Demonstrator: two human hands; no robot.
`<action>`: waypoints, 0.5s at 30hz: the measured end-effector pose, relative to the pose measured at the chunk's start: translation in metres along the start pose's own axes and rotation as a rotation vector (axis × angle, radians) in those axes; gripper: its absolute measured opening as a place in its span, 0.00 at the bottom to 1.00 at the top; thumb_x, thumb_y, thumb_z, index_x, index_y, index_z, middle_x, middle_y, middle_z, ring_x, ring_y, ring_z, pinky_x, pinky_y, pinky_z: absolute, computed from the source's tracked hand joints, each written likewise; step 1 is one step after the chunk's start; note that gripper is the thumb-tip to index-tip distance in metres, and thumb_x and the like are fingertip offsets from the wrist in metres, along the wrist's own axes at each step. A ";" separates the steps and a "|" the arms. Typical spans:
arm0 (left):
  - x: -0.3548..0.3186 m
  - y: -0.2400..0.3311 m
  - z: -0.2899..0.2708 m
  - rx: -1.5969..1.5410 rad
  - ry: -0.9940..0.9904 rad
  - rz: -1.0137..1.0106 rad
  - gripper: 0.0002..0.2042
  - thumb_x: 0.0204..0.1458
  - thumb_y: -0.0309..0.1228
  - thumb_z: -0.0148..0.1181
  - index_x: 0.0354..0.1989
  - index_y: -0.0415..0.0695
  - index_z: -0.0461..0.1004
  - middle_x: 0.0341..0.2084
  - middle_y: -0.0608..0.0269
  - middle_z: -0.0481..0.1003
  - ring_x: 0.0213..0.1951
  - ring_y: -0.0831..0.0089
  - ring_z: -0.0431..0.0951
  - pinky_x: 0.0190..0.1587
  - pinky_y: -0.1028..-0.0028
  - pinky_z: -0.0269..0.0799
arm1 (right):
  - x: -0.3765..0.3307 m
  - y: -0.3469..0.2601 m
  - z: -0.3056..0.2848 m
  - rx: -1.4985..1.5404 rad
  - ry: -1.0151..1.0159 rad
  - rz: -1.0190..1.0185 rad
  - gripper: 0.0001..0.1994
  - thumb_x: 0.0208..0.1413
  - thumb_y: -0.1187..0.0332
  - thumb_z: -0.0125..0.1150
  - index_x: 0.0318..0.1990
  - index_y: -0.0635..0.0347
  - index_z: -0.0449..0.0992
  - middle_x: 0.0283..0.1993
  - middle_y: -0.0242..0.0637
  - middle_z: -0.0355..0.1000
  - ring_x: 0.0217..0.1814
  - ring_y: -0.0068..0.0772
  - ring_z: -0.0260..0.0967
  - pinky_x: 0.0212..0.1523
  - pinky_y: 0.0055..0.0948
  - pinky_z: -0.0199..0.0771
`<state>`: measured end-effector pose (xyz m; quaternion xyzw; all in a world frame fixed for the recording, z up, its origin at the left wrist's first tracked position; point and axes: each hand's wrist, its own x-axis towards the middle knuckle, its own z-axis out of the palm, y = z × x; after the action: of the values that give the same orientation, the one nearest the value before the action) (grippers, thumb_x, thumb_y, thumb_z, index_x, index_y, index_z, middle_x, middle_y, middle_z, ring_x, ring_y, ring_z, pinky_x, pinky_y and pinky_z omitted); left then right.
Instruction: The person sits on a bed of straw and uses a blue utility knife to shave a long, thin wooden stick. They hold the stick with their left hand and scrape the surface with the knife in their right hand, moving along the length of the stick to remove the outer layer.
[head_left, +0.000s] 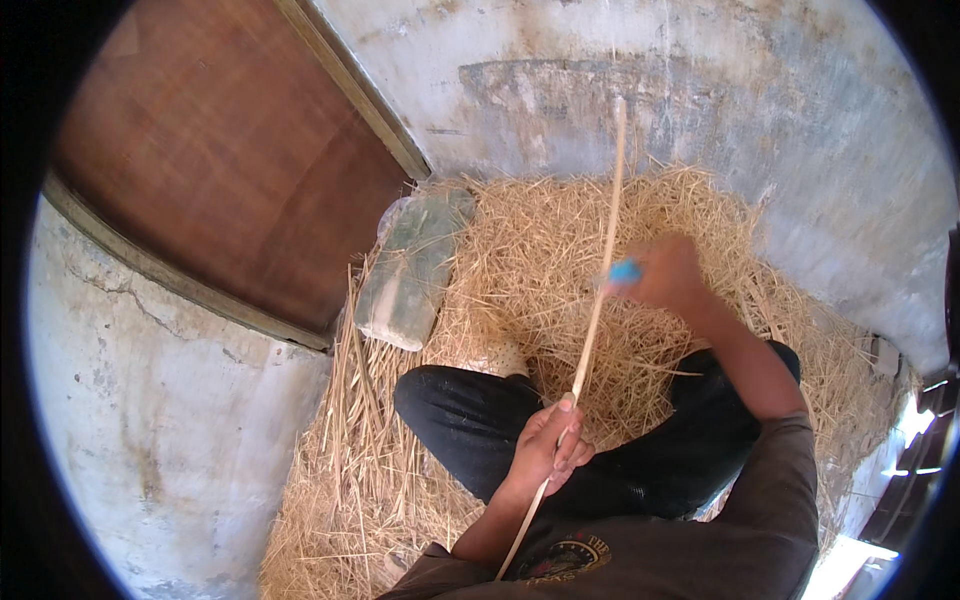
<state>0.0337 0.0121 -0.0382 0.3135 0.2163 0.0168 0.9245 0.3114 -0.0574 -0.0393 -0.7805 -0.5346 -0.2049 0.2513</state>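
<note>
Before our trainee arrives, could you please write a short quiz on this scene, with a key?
1. Multiple choice: what colour is the small item in the blurred right hand?
A) Red
B) Blue
C) White

2. True or false: the greenish slab lies to the left of the long pale strip.

3. Fill in: the ____ hand closes around the pale strip, nearer to the dark shirt.

Key:
1. B
2. True
3. Left: the left hand has its fingers around the pale strip.
</note>
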 end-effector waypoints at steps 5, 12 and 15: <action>-0.010 -0.013 0.003 0.114 -0.045 -0.046 0.18 0.64 0.43 0.39 0.25 0.46 0.62 0.04 0.73 0.53 0.07 0.83 0.48 0.17 0.81 0.49 | 0.025 0.083 -0.009 -0.223 -0.135 0.426 0.33 0.41 0.30 0.54 0.19 0.56 0.74 0.14 0.33 0.67 0.19 0.31 0.67 0.23 0.35 0.65; -0.011 -0.023 -0.004 0.165 -0.027 -0.111 0.18 0.64 0.42 0.39 0.25 0.44 0.62 0.05 0.72 0.54 0.07 0.84 0.48 0.16 0.82 0.48 | 0.022 0.167 -0.010 -0.223 -0.146 0.836 0.41 0.47 0.26 0.39 0.33 0.61 0.78 0.23 0.40 0.73 0.30 0.37 0.73 0.33 0.38 0.71; -0.021 -0.039 -0.009 0.262 -0.064 -0.164 0.16 0.64 0.39 0.40 0.26 0.44 0.63 0.06 0.72 0.55 0.07 0.84 0.50 0.15 0.82 0.49 | 0.003 0.192 -0.008 -0.079 -0.064 1.152 0.46 0.48 0.25 0.34 0.34 0.68 0.77 0.32 0.50 0.74 0.39 0.43 0.73 0.41 0.42 0.70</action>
<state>0.0066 -0.0175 -0.0593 0.4129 0.2120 -0.0972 0.8804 0.4916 -0.1186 -0.0645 -0.9602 -0.0227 -0.0312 0.2767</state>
